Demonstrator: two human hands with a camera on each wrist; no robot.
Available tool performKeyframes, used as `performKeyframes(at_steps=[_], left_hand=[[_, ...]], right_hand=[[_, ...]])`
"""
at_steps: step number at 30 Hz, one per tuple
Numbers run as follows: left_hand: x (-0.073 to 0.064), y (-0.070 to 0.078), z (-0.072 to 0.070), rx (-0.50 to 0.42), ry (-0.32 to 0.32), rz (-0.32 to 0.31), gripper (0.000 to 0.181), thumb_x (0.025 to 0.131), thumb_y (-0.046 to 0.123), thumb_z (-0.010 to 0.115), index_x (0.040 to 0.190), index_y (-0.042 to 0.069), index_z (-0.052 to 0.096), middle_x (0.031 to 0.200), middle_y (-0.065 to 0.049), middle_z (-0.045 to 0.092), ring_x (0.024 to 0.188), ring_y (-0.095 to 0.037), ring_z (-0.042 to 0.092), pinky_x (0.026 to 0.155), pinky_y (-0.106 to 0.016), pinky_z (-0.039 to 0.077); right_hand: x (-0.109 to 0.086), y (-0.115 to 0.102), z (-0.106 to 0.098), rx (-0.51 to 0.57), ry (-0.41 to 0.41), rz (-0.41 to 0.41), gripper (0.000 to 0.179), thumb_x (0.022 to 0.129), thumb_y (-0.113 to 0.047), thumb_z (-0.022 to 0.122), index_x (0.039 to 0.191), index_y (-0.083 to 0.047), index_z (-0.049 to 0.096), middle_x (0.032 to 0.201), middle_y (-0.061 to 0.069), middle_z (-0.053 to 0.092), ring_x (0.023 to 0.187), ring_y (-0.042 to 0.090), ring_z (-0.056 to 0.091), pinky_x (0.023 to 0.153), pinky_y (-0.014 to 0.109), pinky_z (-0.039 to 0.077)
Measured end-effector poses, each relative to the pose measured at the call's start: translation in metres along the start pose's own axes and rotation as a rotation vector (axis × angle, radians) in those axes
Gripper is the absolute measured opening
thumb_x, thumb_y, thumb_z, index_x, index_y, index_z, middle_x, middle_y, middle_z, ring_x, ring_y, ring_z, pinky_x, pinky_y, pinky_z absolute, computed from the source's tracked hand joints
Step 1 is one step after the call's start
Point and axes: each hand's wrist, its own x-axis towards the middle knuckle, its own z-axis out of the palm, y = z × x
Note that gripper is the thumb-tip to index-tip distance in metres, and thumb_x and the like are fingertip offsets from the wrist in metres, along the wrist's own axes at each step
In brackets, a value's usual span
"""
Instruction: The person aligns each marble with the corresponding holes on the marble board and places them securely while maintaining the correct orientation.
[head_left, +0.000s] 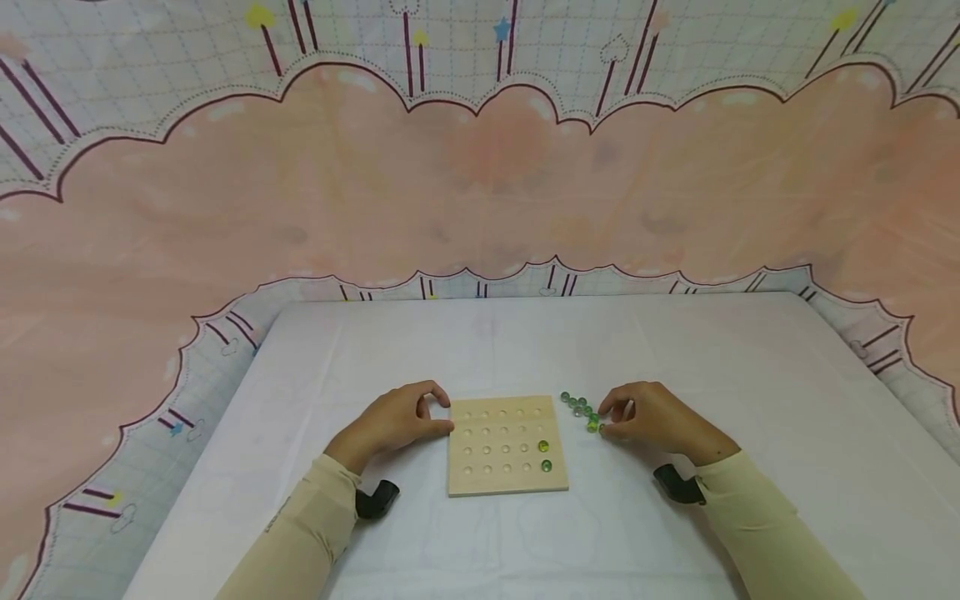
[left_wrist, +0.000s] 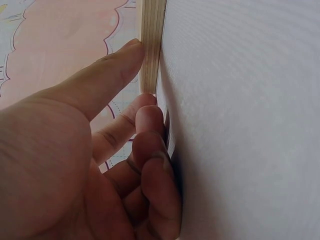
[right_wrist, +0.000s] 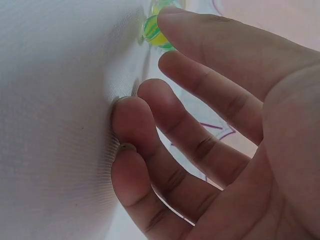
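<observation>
Step in hand looks like picking 1 marble from the loose marbles [head_left: 582,402]: R hand [head_left: 660,421] is at the near end of that line, thumb + index tips bent and parted, w/ a striped marble [right_wrist: 155,31] right by the thumb tip in the R wrist view. Whether it's pinched, can't tell; the thumb covers part of it.

To do it well, I'd take the end marble w/ thumb + index only, from opp. sides, below its widest part so it doesn't squirt out. Prob. smooth + quick to roll, so light pressure, lift straight up, don't nudge the rest. Other R fingers are low by the cloth [head_left: 675,350]; best not to drag them thru the line.

L hand [head_left: 393,421]: fingers loosely bent, not clenched; thumb + index tips rest at the board's L edge nr the far corner. Good spot to steady it, imo; easy pressure, no tipping.

Board [head_left: 496,442] lies flat on the cloth btwn the hands. It has 4 rows x 5 hollows = 20. Only 2 are filled, both in the far-R column: a yellow-green marble [head_left: 543,446] in the 3rd row from the far side, a green marble [head_left: 547,466] in the nearest row. Other 18 are bare. Loose ones, approx. 8 (clumped, so rough count), sit off the board's R side, nr its far corner.
</observation>
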Motion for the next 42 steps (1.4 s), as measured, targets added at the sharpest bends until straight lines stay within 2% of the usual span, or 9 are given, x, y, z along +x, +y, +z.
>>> performKeyframes(at_steps=[14,26,32,42], left_hand=[[-0.001,-0.003,0.0,-0.002,0.002,0.017,0.032,0.083,0.037,0.081,0.108,0.025,0.064,0.076,0.0,0.057,0.066,-0.015,0.05,0.061,-0.03,0.038],[-0.002,-0.001,-0.001,-0.004,-0.007,0.014,0.032,0.083,0.036,0.081,0.108,0.025,0.064,0.075,0.0,0.057,0.066,-0.015,0.05,0.06,-0.03,0.038],[-0.001,-0.002,-0.001,0.008,-0.002,0.016,0.032,0.083,0.038,0.081,0.108,0.025,0.064,0.076,0.0,0.057,0.066,-0.015,0.05,0.06,-0.03,0.038],[-0.002,-0.002,-0.002,0.02,-0.005,0.02,0.032,0.084,0.039,0.08,0.108,0.026,0.064,0.076,0.001,0.056,0.066,-0.015,0.05,0.061,-0.03,0.037]], right_hand=[[0.0,0.004,0.004,-0.007,0.018,-0.026,0.01,0.085,-0.009,0.077,0.095,-0.012,0.076,0.085,-0.001,0.066,0.079,0.015,0.056,0.067,0.029,0.046],[-0.001,0.002,0.003,-0.007,0.017,0.004,0.01,0.085,-0.008,0.077,0.094,-0.013,0.076,0.085,-0.001,0.067,0.079,0.016,0.055,0.067,0.03,0.046],[-0.003,-0.003,0.001,-0.009,0.016,0.023,0.01,0.085,-0.009,0.078,0.094,-0.013,0.076,0.085,0.0,0.066,0.077,0.016,0.054,0.064,0.029,0.045],[-0.003,-0.016,0.0,-0.034,0.057,0.007,0.011,0.086,-0.011,0.077,0.097,-0.015,0.077,0.085,-0.001,0.064,0.077,0.016,0.053,0.062,0.027,0.045]])
